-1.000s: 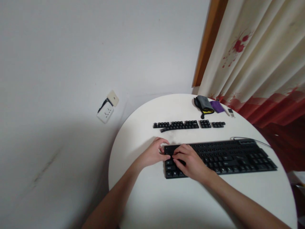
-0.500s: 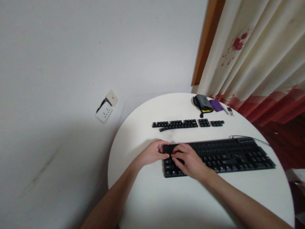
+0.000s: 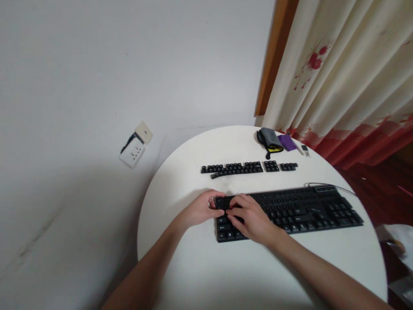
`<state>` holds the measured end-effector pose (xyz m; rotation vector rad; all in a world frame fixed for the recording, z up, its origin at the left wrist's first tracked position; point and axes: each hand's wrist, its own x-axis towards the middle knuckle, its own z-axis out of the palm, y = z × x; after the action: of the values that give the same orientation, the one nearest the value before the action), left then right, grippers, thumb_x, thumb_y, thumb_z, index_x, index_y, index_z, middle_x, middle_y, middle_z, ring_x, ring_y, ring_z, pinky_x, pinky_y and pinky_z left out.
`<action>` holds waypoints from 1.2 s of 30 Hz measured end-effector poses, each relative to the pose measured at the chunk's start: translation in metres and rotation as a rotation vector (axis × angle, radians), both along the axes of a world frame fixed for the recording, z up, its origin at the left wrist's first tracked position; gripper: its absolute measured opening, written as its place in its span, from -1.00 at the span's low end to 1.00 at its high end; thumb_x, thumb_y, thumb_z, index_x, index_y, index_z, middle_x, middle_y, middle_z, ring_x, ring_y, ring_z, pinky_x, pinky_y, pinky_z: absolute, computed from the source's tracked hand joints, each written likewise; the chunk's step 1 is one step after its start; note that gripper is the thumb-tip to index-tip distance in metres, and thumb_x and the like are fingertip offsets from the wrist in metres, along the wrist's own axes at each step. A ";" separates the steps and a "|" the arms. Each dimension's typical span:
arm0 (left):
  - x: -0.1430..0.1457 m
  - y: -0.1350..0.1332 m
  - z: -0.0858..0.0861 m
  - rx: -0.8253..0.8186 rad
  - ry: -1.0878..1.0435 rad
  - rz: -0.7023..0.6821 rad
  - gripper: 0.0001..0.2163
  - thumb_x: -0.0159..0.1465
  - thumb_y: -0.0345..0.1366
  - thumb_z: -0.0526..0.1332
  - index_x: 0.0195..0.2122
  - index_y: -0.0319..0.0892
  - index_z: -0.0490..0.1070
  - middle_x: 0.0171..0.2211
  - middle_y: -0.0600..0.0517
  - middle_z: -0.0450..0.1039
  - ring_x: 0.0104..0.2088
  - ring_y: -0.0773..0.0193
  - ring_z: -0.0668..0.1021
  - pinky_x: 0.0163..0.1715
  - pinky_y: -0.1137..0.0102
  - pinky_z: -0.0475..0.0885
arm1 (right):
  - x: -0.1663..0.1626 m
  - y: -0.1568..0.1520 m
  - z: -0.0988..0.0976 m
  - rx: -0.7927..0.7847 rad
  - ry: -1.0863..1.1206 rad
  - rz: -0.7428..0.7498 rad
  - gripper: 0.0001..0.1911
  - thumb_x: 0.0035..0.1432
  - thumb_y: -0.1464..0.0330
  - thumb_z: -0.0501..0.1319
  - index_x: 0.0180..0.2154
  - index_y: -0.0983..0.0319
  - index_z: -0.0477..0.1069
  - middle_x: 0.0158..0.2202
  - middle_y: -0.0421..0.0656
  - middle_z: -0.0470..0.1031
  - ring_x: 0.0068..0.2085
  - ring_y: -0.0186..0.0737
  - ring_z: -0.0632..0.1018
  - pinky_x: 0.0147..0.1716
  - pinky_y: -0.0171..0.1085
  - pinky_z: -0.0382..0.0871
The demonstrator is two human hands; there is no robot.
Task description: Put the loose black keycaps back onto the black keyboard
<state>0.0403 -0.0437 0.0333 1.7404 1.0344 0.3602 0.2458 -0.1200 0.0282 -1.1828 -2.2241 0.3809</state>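
Note:
A black keyboard (image 3: 309,211) lies across the white round table, its upper left part bare of keys. My left hand (image 3: 203,208) is curled at its upper left corner, thumb and fingers closed on the edge. Bent over the left end of the key rows is my right hand (image 3: 250,217), its fingertips pinched close to my left thumb. Whatever is between those fingertips is too small or hidden to make out. Behind the keyboard, loose black keycaps (image 3: 237,169) stand in rows, with smaller groups of keycaps (image 3: 271,166) to their right.
Toward the back of the table (image 3: 180,172) lie a folded grey and black cloth (image 3: 270,140), a purple cloth (image 3: 287,142) and a small white-and-black tool (image 3: 305,150). The keyboard's cable (image 3: 332,184) loops behind its right end. A wall with a socket (image 3: 132,152) borders the left; a curtain (image 3: 342,86) hangs right.
The whole view has shifted slightly, so the table and keyboard appear further left. Both hands keep nearly the same place and pose on the keyboard.

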 end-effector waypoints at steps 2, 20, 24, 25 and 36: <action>0.000 0.000 0.000 -0.001 0.009 0.006 -0.52 0.03 -0.30 0.37 0.01 -0.21 0.44 -0.25 0.01 0.42 -0.35 0.30 0.43 -0.33 0.39 0.40 | 0.000 0.000 0.000 -0.005 -0.016 -0.003 -0.87 0.24 0.38 0.20 -0.27 0.16 0.55 -0.20 -0.10 0.44 -0.11 -0.13 0.41 -0.12 -0.13 0.34; -0.006 0.004 -0.002 0.045 0.015 -0.063 -0.54 0.05 -0.31 0.35 0.02 -0.18 0.44 -0.09 -0.04 0.42 -0.34 0.31 0.45 -0.29 0.39 0.42 | -0.001 0.000 -0.008 0.023 0.069 -0.060 -0.86 0.26 0.42 0.16 -0.28 0.20 0.51 -0.25 -0.09 0.48 -0.15 -0.13 0.45 -0.14 -0.11 0.36; -0.004 0.005 0.001 0.022 -0.025 -0.067 -0.60 0.17 -0.18 0.29 0.04 -0.18 0.43 -0.09 -0.05 0.46 -0.30 0.28 0.47 -0.24 0.38 0.42 | 0.002 0.001 -0.013 -0.006 0.134 -0.107 -0.75 0.24 0.51 0.11 -0.09 0.20 0.46 -0.24 -0.08 0.51 -0.18 -0.13 0.47 -0.14 -0.10 0.37; -0.004 0.005 0.001 0.026 -0.030 -0.056 -0.61 0.21 -0.16 0.26 0.04 -0.18 0.43 -0.08 -0.06 0.47 -0.28 0.27 0.48 -0.23 0.37 0.42 | 0.003 0.001 -0.014 -0.019 0.137 -0.105 -0.71 0.22 0.54 0.10 -0.07 0.20 0.45 -0.24 -0.09 0.51 -0.18 -0.13 0.47 -0.14 -0.10 0.38; 0.002 0.002 0.002 0.089 0.022 -0.035 -0.57 0.07 -0.29 0.37 0.00 -0.18 0.45 -0.09 -0.04 0.43 -0.34 0.31 0.47 -0.32 0.42 0.40 | 0.004 0.000 -0.011 -0.033 0.078 -0.013 -0.70 0.15 0.59 0.13 -0.19 0.18 0.52 -0.24 -0.11 0.49 -0.17 -0.13 0.44 -0.16 -0.13 0.33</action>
<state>0.0420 -0.0421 0.0353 1.8436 1.0153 0.3701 0.2497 -0.1195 0.0174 -1.1791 -2.1501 0.4516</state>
